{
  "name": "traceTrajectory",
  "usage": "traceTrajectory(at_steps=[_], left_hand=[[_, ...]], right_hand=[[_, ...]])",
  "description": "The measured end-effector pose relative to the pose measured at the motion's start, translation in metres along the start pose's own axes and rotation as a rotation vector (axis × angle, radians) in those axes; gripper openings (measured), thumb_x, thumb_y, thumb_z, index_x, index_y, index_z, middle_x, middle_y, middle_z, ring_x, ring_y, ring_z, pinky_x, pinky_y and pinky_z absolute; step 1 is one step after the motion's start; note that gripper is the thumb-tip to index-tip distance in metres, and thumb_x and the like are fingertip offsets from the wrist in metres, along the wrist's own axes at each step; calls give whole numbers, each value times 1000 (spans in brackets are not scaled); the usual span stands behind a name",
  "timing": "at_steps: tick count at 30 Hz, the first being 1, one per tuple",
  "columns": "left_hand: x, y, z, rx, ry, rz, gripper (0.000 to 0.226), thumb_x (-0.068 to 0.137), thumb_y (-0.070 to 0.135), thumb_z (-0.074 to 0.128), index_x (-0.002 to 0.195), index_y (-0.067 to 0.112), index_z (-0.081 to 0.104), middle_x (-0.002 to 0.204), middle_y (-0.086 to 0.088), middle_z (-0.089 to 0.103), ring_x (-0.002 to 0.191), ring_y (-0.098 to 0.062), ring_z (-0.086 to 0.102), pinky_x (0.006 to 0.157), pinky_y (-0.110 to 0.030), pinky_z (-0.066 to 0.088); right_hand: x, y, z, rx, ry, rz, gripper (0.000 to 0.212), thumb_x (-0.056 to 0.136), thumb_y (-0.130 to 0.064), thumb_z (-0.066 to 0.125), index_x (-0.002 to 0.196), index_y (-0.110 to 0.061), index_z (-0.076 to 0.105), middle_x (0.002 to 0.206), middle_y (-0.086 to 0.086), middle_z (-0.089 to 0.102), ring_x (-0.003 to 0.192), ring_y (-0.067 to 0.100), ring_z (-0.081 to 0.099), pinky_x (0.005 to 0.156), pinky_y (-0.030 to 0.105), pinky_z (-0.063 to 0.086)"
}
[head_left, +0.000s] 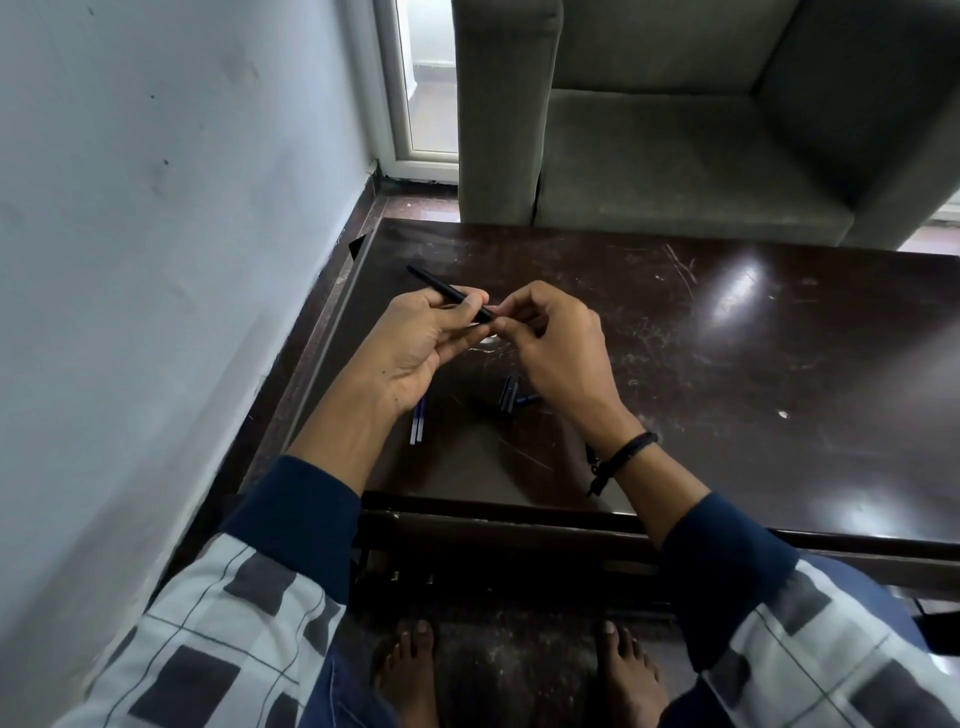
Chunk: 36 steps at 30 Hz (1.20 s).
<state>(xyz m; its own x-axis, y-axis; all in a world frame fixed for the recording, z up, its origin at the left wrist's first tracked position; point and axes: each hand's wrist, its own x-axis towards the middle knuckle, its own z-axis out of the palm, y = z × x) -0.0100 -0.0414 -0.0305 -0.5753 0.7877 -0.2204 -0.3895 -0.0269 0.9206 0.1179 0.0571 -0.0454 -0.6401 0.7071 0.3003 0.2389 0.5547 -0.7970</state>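
My left hand (423, 343) holds a slim black pen barrel (439, 288) between thumb and fingers, its far end pointing up and to the left over the dark table (727, 364). My right hand (553, 343) pinches the barrel's near end with thumb and fingertips. Below my hands, two thin refills (417, 426) with blue ink lie side by side on the table. Dark blue pen parts (511, 395) lie next to them, partly hidden by my right wrist. Something small and white (488, 340) shows under my hands; I cannot tell what it is.
The scratched dark table stands against a pale wall (156, 234) on the left. A grey armchair (701, 130) sits just behind the table's far edge. My bare feet (410, 670) rest on the floor under the table's near edge.
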Motion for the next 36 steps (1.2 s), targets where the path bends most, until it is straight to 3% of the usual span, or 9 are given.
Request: traceTrajectory(at_steps=[8, 12, 16, 20, 25, 30, 36], left_hand=[[5, 2, -3, -32, 147, 22, 8, 98, 1, 59, 97, 1, 67, 91, -15, 72, 81, -17, 73, 72, -20, 60], [8, 6, -8, -74, 222, 37, 8, 98, 1, 58, 96, 2, 66, 89, -14, 71, 80, -17, 71, 73, -19, 60], [6, 5, -6, -60, 184, 5, 7, 97, 3, 61, 97, 2, 67, 89, -14, 73, 81, -19, 72, 72, -20, 60], [1, -5, 5, -10, 70, -51, 9, 97, 2, 61, 102, -1, 68, 93, -14, 73, 83, -19, 74, 72, -20, 60], [2, -4, 6, -50, 103, -35, 7, 98, -1, 59, 100, -3, 66, 93, -18, 71, 81, -19, 73, 73, -21, 61], [5, 0, -1, -81, 151, -24, 8, 98, 1, 59, 95, 1, 66, 87, -16, 73, 71, -16, 73, 66, -18, 59], [2, -2, 2, -81, 133, -44, 7, 95, 3, 63, 97, 0, 69, 89, -16, 75, 77, -19, 75, 69, -21, 60]], right_hand=[[3, 2, -7, -79, -51, 32, 15, 88, -39, 79, 93, -27, 70, 83, -12, 72, 80, 3, 68, 76, 33, 60], [6, 5, -12, -110, -95, 42, 7, 92, -25, 75, 99, -25, 76, 86, -11, 73, 83, 6, 68, 82, 39, 60], [7, 4, -12, -42, -103, 60, 10, 93, -14, 73, 96, -22, 76, 85, -8, 75, 82, 8, 70, 79, 39, 60], [4, 5, -8, -12, -103, 40, 9, 91, -15, 75, 94, -24, 73, 85, -8, 74, 84, 7, 71, 79, 39, 61], [6, 8, -11, 2, -123, 79, 14, 87, -34, 81, 96, -29, 72, 87, -8, 75, 85, 8, 71, 78, 37, 61], [8, 8, -13, -12, -125, 102, 8, 91, -19, 76, 96, -25, 77, 83, -9, 74, 80, 5, 70, 75, 30, 60], [6, 8, -10, 9, -84, 96, 8, 91, -17, 77, 94, -24, 78, 82, -9, 74, 79, 5, 70, 72, 29, 60]])
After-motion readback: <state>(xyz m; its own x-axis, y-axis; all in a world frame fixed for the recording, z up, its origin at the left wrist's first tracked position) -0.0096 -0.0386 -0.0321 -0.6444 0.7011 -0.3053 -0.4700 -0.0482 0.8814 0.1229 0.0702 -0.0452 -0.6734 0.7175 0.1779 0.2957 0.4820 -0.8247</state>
